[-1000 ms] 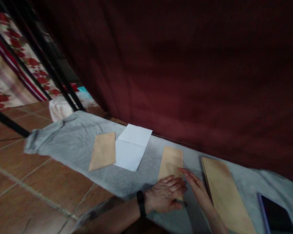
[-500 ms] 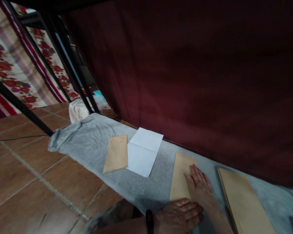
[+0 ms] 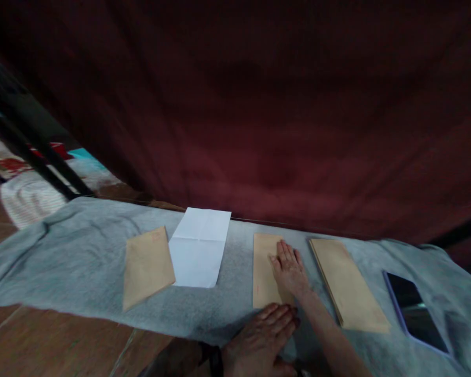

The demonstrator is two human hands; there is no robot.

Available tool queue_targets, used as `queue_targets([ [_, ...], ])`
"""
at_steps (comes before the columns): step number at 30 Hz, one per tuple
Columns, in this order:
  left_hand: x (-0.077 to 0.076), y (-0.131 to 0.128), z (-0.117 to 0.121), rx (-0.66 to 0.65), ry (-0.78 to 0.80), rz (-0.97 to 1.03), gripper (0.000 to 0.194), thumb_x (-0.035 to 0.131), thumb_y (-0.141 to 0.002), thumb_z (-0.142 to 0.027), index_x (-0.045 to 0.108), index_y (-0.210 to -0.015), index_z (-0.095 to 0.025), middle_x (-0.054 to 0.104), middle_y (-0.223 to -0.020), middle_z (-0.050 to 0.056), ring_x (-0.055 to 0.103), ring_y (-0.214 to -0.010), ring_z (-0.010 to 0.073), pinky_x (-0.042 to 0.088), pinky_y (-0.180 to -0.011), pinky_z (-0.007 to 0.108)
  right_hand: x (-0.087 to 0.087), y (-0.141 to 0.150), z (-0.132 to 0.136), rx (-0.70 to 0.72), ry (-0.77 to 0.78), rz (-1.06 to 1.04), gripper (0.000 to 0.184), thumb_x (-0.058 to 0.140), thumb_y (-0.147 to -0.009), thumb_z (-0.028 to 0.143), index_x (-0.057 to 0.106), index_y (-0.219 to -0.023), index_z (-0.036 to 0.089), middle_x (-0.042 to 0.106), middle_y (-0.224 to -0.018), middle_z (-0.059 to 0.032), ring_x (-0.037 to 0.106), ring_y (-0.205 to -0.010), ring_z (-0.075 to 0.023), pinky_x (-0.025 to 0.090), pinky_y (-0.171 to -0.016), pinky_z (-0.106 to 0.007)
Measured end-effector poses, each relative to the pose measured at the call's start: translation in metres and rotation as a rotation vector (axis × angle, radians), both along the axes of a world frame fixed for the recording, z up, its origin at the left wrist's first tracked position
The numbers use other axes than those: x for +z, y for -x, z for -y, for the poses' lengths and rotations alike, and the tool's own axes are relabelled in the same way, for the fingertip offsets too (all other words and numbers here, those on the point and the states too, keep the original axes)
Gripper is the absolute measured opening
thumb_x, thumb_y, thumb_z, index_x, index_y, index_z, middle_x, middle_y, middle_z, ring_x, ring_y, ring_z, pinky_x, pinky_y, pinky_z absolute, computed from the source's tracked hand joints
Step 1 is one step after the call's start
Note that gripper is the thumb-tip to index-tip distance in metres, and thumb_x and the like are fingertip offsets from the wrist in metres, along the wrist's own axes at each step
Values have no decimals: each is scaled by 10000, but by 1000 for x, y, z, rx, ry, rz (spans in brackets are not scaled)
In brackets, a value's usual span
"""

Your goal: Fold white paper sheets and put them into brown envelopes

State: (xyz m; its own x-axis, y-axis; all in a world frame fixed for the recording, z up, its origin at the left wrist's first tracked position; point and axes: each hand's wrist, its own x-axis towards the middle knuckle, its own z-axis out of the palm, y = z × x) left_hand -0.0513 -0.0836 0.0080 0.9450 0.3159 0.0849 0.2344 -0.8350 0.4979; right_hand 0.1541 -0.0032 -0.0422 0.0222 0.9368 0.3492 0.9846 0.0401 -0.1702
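A brown paper envelope [image 3: 264, 272] lies upright on the grey cloth, in front of me. My right hand [image 3: 290, 269] rests flat on its right side, fingers stretched out. At the envelope's near end is my left hand [image 3: 259, 335], palm down with fingers extended, a black band round the wrist. It covers the lower edge of the envelope. To the right lies a stack of similar brown envelopes [image 3: 349, 285]. On the left, another brown envelope [image 3: 148, 269] overlaps the corner of a creased white sheet of paper [image 3: 200, 248].
The grey cloth [image 3: 98, 251] covers a long narrow surface with a dark red curtain [image 3: 235, 125] behind it. A phone [image 3: 416, 311] lies at the right. Black metal posts [image 3: 43, 152] stand at the left, above a tiled floor [image 3: 55, 340].
The view has swung to the right, bringing the whole phone into sight. Both hands stay flat at the same envelope, with little visible shift.
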Motion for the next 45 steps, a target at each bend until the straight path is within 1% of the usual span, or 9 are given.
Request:
queue_targets([
  [5,1,7,0,111,-96,-13,770,484,-1003,-525,103,-1624,-277,235,-1670,24,289,-1515,196,296,-1235,348,-1,8,15,1,-57,45,603,333,-1063,415,295,-1578,102,394,-1582,-179,398,-1455,-284,272,-1205,-508],
  [11,-15,6,6,259,-296,1,874,584,-962,-480,85,-1625,-206,334,-1631,102,371,-1478,256,422,-1164,427,-1,12,36,53,-107,94,637,374,-1067,400,223,-1593,74,363,-1592,-196,358,-1477,-288,288,-1205,-497],
  [16,-13,3,9,286,-408,-16,767,587,-952,-504,324,-1557,-113,420,-1578,161,444,-1431,296,482,-1108,446,1,17,51,51,-70,90,637,366,-1067,421,252,-1583,66,377,-1584,-200,370,-1470,-292,300,-1204,-509],
  [22,-4,-3,5,284,-496,39,468,523,-997,-377,563,-1367,-95,591,-1436,166,576,-1317,280,536,-1049,428,10,22,75,64,-16,75,584,327,-1078,369,256,-1585,87,371,-1597,-164,331,-1491,-258,283,-1222,-486],
  [32,-15,-5,-4,414,-579,19,331,410,-986,-157,685,-1159,-97,727,-1208,166,683,-1158,275,597,-923,399,19,6,101,148,101,22,570,337,-1074,368,273,-1584,122,329,-1621,-132,318,-1499,-242,299,-1223,-468],
  [36,-8,-2,-6,449,-525,36,319,407,-997,-171,692,-1130,-123,741,-1158,150,703,-1104,265,608,-872,392,21,-11,104,216,176,-7,570,383,-1064,384,296,-1581,160,339,-1620,-110,331,-1493,-237,293,-1226,-461],
  [39,1,-4,-12,465,-446,45,322,397,-1012,-189,679,-1162,-153,739,-1164,122,689,-1127,246,584,-926,392,22,-17,105,215,226,-29,577,417,-1050,362,296,-1582,174,325,-1627,-99,318,-1498,-239,278,-1231,-468],
  [42,1,-12,-24,464,-429,23,373,376,-1034,-253,617,-1301,-150,683,-1308,122,628,-1238,241,517,-1047,421,23,-18,106,216,255,-50,585,428,-1043,345,289,-1584,171,301,-1636,-95,304,-1504,-238,267,-1236,-471],
  [45,-8,-29,-41,459,-435,-2,481,356,-1047,-336,472,-1470,-136,523,-1512,132,482,-1403,243,420,-1149,449,23,-17,106,220,252,-55,577,429,-1042,348,307,-1579,175,309,-1633,-95,308,-1503,-234,269,-1236,-468],
])
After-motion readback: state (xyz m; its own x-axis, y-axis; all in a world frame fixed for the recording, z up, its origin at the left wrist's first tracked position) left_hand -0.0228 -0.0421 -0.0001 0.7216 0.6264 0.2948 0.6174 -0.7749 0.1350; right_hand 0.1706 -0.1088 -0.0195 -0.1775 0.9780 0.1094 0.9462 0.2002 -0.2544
